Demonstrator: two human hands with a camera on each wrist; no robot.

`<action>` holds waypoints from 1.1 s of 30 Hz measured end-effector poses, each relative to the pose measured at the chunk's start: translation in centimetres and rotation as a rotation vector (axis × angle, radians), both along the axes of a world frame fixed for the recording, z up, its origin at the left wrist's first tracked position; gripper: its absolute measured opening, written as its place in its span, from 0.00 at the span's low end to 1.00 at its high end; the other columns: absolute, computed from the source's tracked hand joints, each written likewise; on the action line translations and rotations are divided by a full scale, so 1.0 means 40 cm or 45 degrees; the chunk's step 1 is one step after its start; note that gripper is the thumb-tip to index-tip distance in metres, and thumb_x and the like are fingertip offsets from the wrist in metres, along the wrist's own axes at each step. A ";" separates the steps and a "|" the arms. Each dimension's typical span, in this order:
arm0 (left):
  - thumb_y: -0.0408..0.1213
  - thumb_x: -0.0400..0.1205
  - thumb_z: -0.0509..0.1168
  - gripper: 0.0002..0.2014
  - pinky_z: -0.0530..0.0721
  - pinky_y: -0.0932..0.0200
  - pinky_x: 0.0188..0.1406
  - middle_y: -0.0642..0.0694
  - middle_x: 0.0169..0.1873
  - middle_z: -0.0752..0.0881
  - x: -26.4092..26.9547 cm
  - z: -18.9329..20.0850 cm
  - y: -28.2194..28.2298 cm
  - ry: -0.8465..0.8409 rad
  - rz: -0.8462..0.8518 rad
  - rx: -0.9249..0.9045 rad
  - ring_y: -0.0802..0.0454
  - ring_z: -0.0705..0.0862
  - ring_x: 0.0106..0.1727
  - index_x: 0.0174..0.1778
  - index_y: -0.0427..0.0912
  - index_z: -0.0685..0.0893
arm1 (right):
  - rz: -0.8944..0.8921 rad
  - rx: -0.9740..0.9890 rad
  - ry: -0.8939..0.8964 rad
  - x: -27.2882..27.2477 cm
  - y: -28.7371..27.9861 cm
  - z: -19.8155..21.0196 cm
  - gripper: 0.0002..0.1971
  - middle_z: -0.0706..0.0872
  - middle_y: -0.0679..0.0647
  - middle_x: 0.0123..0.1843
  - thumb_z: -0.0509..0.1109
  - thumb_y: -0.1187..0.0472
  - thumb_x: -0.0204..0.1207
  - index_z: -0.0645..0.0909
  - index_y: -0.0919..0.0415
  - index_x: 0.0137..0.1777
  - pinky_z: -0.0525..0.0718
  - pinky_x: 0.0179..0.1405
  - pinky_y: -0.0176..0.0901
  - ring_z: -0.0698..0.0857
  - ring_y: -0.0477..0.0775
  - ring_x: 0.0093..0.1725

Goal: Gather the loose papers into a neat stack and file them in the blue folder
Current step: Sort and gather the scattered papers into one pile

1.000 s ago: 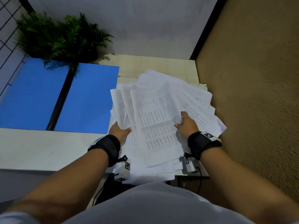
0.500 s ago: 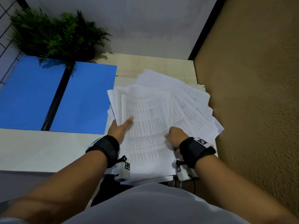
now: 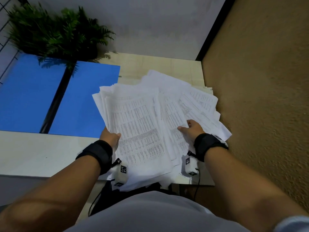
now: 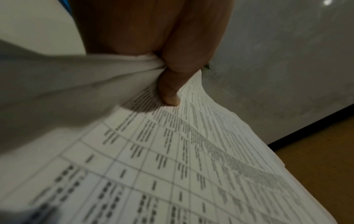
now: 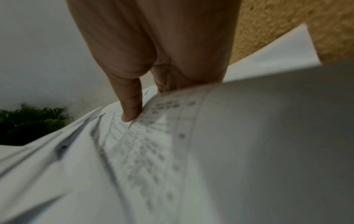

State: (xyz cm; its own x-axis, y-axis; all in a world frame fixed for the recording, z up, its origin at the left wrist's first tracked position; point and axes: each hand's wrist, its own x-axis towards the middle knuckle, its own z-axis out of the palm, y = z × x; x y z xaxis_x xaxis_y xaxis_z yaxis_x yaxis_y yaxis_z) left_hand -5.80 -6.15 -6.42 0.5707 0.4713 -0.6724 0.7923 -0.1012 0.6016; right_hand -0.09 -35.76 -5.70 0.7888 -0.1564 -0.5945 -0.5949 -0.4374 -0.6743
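Loose printed papers (image 3: 142, 124) lie in an untidy pile on the desk, right of the open blue folder (image 3: 87, 101). My left hand (image 3: 110, 136) grips a thick bundle at its left edge. In the left wrist view its thumb (image 4: 170, 98) presses on the top sheet (image 4: 191, 151) and the fingers are hidden beneath. My right hand (image 3: 190, 129) is on the fanned sheets (image 3: 199, 104) further right. The right wrist view shows its thumb (image 5: 132, 112) on a printed sheet (image 5: 145, 151), with the fingers hidden behind that sheet's raised edge.
A potted fern (image 3: 55, 34) stands behind the folder at the back left. A rough brown wall (image 3: 259, 97) runs close along the desk's right side. Some papers hang over the near edge of the pale desk (image 3: 33, 151).
My left hand went from lying flat on the top sheet to gripping the bundle's left edge. My right hand moved up and to the right onto the fanned sheets.
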 end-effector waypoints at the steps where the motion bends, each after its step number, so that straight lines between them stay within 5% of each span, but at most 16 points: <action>1: 0.31 0.84 0.67 0.33 0.69 0.48 0.78 0.33 0.80 0.69 -0.001 0.008 -0.008 0.021 -0.010 -0.016 0.36 0.70 0.80 0.83 0.34 0.61 | -0.010 0.085 0.019 -0.004 0.006 -0.010 0.14 0.88 0.57 0.58 0.75 0.63 0.75 0.81 0.65 0.60 0.85 0.61 0.52 0.87 0.60 0.55; 5: 0.30 0.85 0.64 0.33 0.65 0.51 0.78 0.34 0.82 0.66 0.000 0.014 -0.031 0.029 -0.090 -0.019 0.37 0.67 0.82 0.84 0.32 0.57 | 0.009 0.159 0.004 -0.015 0.030 -0.019 0.09 0.90 0.64 0.55 0.74 0.68 0.75 0.86 0.65 0.54 0.87 0.59 0.61 0.89 0.65 0.54; 11: 0.28 0.85 0.64 0.31 0.67 0.51 0.77 0.35 0.80 0.69 0.004 0.017 -0.034 -0.044 -0.129 -0.010 0.37 0.69 0.80 0.83 0.34 0.60 | -0.225 0.026 -0.244 -0.012 -0.037 0.048 0.08 0.83 0.61 0.40 0.65 0.69 0.74 0.83 0.70 0.49 0.83 0.37 0.46 0.82 0.59 0.39; 14: 0.27 0.85 0.64 0.30 0.67 0.51 0.77 0.35 0.80 0.70 0.000 0.020 -0.033 -0.054 -0.134 -0.019 0.37 0.69 0.80 0.83 0.34 0.61 | -0.101 -0.324 -0.503 -0.014 -0.105 0.130 0.07 0.81 0.64 0.37 0.64 0.67 0.77 0.80 0.71 0.46 0.73 0.33 0.42 0.79 0.59 0.36; 17: 0.27 0.84 0.65 0.27 0.72 0.48 0.74 0.35 0.76 0.76 0.001 0.008 -0.029 -0.064 -0.156 -0.072 0.36 0.75 0.76 0.80 0.35 0.68 | -0.142 -0.445 -0.713 0.001 -0.152 0.222 0.05 0.81 0.62 0.35 0.64 0.65 0.77 0.79 0.64 0.41 0.76 0.37 0.45 0.79 0.58 0.36; 20: 0.27 0.84 0.66 0.25 0.76 0.50 0.66 0.35 0.72 0.80 0.001 0.004 -0.027 -0.080 -0.166 -0.088 0.35 0.78 0.73 0.78 0.35 0.71 | -0.240 -0.399 -0.898 0.015 -0.173 0.336 0.04 0.81 0.60 0.33 0.64 0.62 0.74 0.79 0.57 0.38 0.78 0.35 0.47 0.78 0.53 0.34; 23: 0.29 0.83 0.67 0.24 0.78 0.51 0.64 0.37 0.69 0.82 0.005 0.005 -0.025 -0.075 -0.193 -0.133 0.36 0.80 0.70 0.76 0.39 0.74 | -0.328 -0.201 -0.996 0.011 -0.147 0.437 0.07 0.77 0.54 0.31 0.63 0.65 0.74 0.77 0.59 0.35 0.74 0.32 0.38 0.75 0.45 0.31; 27: 0.44 0.80 0.69 0.26 0.80 0.40 0.69 0.41 0.65 0.85 0.001 -0.006 -0.019 -0.141 -0.102 -0.268 0.39 0.84 0.66 0.75 0.44 0.76 | -0.300 0.267 -0.825 -0.023 -0.064 0.465 0.08 0.79 0.55 0.33 0.60 0.76 0.78 0.76 0.64 0.43 0.77 0.24 0.28 0.79 0.38 0.23; 29: 0.56 0.80 0.64 0.30 0.79 0.42 0.71 0.44 0.68 0.84 0.001 0.001 -0.022 -0.179 -0.052 -0.329 0.42 0.82 0.68 0.77 0.48 0.75 | -0.250 0.371 -0.603 -0.044 -0.034 0.414 0.10 0.81 0.51 0.29 0.60 0.77 0.79 0.76 0.64 0.42 0.78 0.23 0.28 0.81 0.38 0.21; 33: 0.68 0.82 0.51 0.36 0.72 0.50 0.74 0.50 0.73 0.78 0.019 0.017 -0.003 -0.084 -0.004 -0.315 0.42 0.77 0.73 0.78 0.45 0.74 | 0.131 0.082 -0.245 -0.056 -0.035 0.244 0.07 0.73 0.59 0.32 0.67 0.65 0.76 0.74 0.60 0.37 0.73 0.32 0.44 0.75 0.55 0.32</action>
State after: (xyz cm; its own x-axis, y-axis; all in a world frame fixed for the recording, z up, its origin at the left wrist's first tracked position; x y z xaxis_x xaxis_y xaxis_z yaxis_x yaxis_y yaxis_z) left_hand -5.03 -6.27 -5.74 0.6185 0.2955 -0.7281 0.7502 0.0534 0.6590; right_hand -2.34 -37.17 4.04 0.8985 -0.0359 -0.4376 -0.4071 -0.4414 -0.7997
